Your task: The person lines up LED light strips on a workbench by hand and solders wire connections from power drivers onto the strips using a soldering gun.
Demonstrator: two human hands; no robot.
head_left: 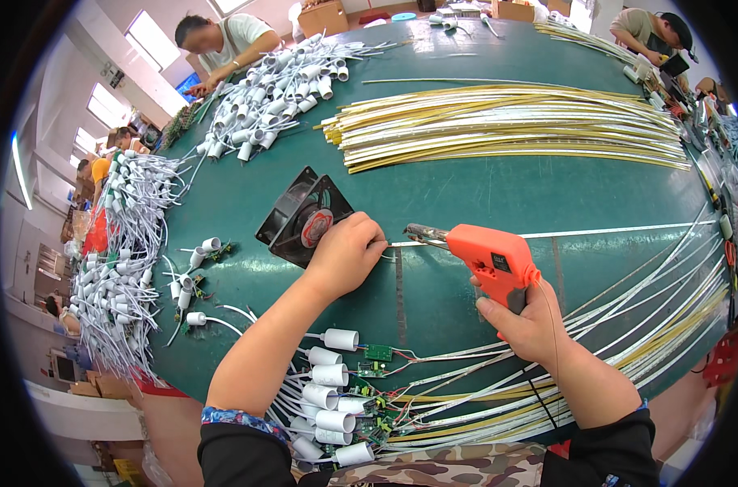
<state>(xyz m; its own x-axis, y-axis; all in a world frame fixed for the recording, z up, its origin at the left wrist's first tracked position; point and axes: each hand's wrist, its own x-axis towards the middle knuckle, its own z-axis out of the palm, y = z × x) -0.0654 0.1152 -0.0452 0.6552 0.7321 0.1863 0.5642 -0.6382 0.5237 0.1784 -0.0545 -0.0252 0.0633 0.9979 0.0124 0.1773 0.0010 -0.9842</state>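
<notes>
My right hand point(530, 321) is wrapped round the grip of an orange soldering gun point(487, 252). Its metal tip points left, close to the end of a narrow white LED strip point(612, 231) stretched across the green table. Just left of that tip, my left hand point(345, 253) is closed in a pinch, with a thin wire point(388, 256) showing at its fingertips. A black square fan point(304, 217) stands tilted behind my left hand. Between my forearms lie several white lamp sockets point(330, 375) joined to small green circuit boards point(378, 352) and long strips.
Yellow and white strips point(507, 126) lie bundled at the far side of the green table point(466, 195). White sockets with cables pile up at the far left point(271, 97) and left edge point(121, 276). Co-workers point(227, 45) sit around the table. Tools clutter the right edge.
</notes>
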